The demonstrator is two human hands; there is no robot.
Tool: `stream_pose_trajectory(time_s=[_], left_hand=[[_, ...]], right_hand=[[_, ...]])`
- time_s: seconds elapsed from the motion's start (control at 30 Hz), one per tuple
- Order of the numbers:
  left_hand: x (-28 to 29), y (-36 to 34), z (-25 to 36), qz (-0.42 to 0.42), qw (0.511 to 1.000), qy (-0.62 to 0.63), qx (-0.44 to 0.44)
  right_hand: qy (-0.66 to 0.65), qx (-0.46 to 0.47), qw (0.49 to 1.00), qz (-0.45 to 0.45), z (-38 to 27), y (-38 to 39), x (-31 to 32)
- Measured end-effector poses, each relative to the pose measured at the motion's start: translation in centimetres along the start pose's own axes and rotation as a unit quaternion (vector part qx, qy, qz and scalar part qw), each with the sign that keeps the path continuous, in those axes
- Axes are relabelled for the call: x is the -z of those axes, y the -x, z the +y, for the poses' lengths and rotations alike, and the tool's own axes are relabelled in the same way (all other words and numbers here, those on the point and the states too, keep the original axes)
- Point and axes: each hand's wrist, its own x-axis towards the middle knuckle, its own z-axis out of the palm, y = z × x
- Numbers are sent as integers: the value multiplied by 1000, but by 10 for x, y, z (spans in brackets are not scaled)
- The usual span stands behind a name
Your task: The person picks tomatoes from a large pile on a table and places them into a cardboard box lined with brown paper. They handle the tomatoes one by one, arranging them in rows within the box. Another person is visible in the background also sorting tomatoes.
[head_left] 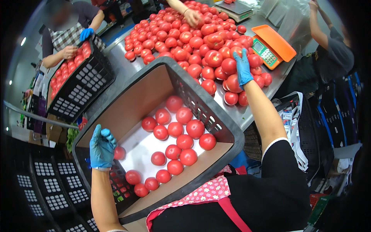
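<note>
My right hand [242, 69], in a blue glove, reaches over the crate to the near right part of a large tomato pile [174, 33] on a metal table. Its fingers curve round a tomato [229, 66], with others pressed close about it. My left hand [102, 148], also blue-gloved, hovers at the left wall of a black plastic crate [232, 141]. Its fingers are loosely bent and apart, with nothing visible in them. Inside the crate, several red tomatoes [184, 141] lie in a single layer on a white bottom, between brown cardboard side liners.
An orange-topped scale [273, 44] stands right of the pile; another scale [235, 9] is farther back. A co-worker's hand [192, 17] reaches into the pile. At left, a person handles a filled black crate [83, 79]. Black crates [52, 183] stand at lower left.
</note>
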Motion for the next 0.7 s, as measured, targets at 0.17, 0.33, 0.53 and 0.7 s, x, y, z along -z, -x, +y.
stream_pose_trajectory(time_s=[0.17, 0.33, 0.53, 0.7], left_hand=[[23, -2, 4, 24, 985, -167, 36], [96, -41, -9, 63, 753, -642, -131], [120, -31, -42, 65, 553, -829, 39], [107, -24, -71, 78, 465, -880, 54]], right_hand=[[310, 36, 942, -123, 9, 2, -23], [339, 237, 910, -16, -13, -11, -37], [-110, 280, 898, -322, -223, 99, -117], [-172, 356, 792, -465, -290, 193, -140]])
